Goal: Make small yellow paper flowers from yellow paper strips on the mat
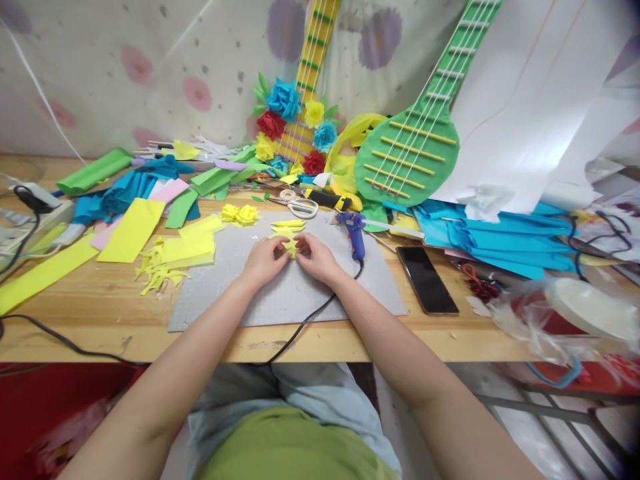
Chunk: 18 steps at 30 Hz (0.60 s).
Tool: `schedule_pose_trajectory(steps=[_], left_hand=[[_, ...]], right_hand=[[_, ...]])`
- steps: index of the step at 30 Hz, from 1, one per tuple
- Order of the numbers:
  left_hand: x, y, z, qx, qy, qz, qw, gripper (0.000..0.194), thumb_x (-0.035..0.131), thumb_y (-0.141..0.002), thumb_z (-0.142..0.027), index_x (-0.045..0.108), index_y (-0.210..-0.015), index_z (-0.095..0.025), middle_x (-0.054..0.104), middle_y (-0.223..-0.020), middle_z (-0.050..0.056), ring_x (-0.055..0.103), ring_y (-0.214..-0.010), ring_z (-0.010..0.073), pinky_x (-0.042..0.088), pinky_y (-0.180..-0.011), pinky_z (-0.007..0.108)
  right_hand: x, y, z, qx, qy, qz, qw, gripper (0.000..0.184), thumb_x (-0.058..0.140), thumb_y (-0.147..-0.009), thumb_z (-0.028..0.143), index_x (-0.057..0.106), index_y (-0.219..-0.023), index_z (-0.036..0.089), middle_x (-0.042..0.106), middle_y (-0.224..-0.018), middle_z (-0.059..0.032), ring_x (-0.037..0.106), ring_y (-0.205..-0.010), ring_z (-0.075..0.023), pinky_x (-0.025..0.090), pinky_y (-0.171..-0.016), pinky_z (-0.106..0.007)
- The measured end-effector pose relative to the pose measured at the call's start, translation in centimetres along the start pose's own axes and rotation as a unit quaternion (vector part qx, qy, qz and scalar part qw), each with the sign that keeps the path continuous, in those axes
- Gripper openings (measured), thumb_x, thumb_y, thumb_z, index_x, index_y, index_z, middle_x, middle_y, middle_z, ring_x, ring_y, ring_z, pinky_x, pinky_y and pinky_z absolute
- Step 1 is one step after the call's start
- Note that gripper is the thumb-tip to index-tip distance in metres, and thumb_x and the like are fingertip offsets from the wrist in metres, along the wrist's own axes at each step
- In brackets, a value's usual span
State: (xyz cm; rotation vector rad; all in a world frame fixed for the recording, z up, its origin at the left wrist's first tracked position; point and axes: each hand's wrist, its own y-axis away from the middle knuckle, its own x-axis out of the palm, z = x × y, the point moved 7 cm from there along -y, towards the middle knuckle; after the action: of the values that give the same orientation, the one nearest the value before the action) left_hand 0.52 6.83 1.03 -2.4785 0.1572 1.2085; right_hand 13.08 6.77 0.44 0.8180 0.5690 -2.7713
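Note:
Over the grey mat, my left hand and my right hand meet at a small piece of yellow crepe paper. Fingers of both hands are closed on its two sides, and part of the piece is hidden by them. Just beyond lie several thin folded yellow paper strips. Finished-looking yellow paper flowers sit to the left of these strips. A blue hot glue gun with a clear glue stick stands to the right of my right hand. White-handled scissors rest at the mat's far edge.
Yellow sheets and cut scraps lie left of the grey mat. A black phone is on the right. A black cord crosses the mat. Behind stand a green paper lute and a flower-trimmed yellow one.

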Motion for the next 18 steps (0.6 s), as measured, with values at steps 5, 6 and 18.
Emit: schedule_pose_trajectory(steps=[5, 6, 18], left_hand=[[0.14, -0.15, 0.35, -0.026, 0.011, -0.004, 1.0, 0.034, 0.058, -0.071, -0.026, 0.056, -0.104, -0.019, 0.066, -0.078, 0.001, 0.055, -0.079, 0.0188, 0.042, -0.075, 0.034], [0.14, -0.16, 0.43, -0.029, 0.011, -0.007, 0.999, 0.035, 0.059, -0.071, -0.026, 0.056, -0.105, -0.019, 0.066, -0.078, 0.001, 0.055, -0.08, 0.019, 0.042, -0.075, 0.034], [0.41, -0.3, 0.88, -0.054, 0.006, -0.008, 0.998, 0.034, 0.057, -0.07, -0.023, 0.055, -0.104, -0.019, 0.066, -0.077, 0.001, 0.056, -0.079, 0.0186, 0.041, -0.074, 0.033]], right_hand=[[0.3, -0.19, -0.18, 0.007, 0.037, -0.014, 0.999, 0.035, 0.046, -0.068, 0.009, 0.051, -0.102, 0.017, 0.058, -0.091, -0.004, 0.057, -0.077, -0.0113, 0.046, -0.078, -0.029], [0.32, -0.2, -0.13, 0.007, 0.041, -0.015, 0.999, 0.035, 0.046, -0.068, 0.009, 0.051, -0.102, 0.017, 0.057, -0.091, -0.004, 0.057, -0.078, -0.0114, 0.046, -0.078, -0.029], [0.45, -0.09, 0.25, 0.006, 0.068, -0.009, 0.998, 0.031, 0.049, -0.069, 0.01, 0.051, -0.099, 0.017, 0.056, -0.091, -0.0038, 0.055, -0.079, -0.0124, 0.044, -0.079, -0.029]])
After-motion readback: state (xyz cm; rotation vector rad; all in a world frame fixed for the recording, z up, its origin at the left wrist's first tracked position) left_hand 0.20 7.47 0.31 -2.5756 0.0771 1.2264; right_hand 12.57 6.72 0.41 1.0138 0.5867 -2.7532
